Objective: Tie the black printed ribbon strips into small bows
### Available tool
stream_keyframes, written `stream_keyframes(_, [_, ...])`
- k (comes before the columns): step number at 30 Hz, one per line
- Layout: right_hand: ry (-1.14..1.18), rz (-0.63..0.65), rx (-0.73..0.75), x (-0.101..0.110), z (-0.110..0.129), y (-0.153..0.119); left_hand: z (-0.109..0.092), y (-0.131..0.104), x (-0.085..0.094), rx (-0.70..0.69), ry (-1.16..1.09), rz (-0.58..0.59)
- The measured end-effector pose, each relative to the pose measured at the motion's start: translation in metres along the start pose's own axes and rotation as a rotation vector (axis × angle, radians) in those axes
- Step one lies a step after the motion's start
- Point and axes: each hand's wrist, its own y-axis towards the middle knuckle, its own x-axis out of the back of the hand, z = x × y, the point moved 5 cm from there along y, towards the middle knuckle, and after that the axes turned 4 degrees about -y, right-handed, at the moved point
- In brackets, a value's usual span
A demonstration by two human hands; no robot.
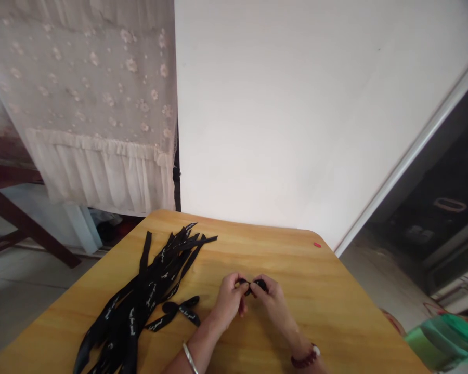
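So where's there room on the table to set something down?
Two patches of table look bare: the far part, between ribbon pile and red scrap, and the side from the right hand to the right edge. Crowded: the left, with the pile and a bow beside it, and the near middle, where left hand and right hand hold a ribbon.

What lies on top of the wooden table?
On the wooden table lie a heap of black ribbons, a black bow beside it and, near the far right corner, a small red piece. Whatever the heap covers cannot be seen.
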Motion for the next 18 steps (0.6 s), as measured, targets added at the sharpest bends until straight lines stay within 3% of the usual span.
stream_keyframes(6, [0.083, 0.053, -0.07, 0.0, -0.003, 0.002, -0.013, -0.003, -0.001, -0.153, 0.084, 0.0])
stream_keyframes(14, [0.029, -0.083, -0.021, 0.004, -0.007, 0.003, -0.005, 0.002, 0.01, -0.006, -0.194, -0.161])
stream_keyframes(18, [0.021, -0.136, -0.011, 0.007, -0.005, 0.003, -0.004, 0.0, 0.007, 0.045, -0.315, -0.123])
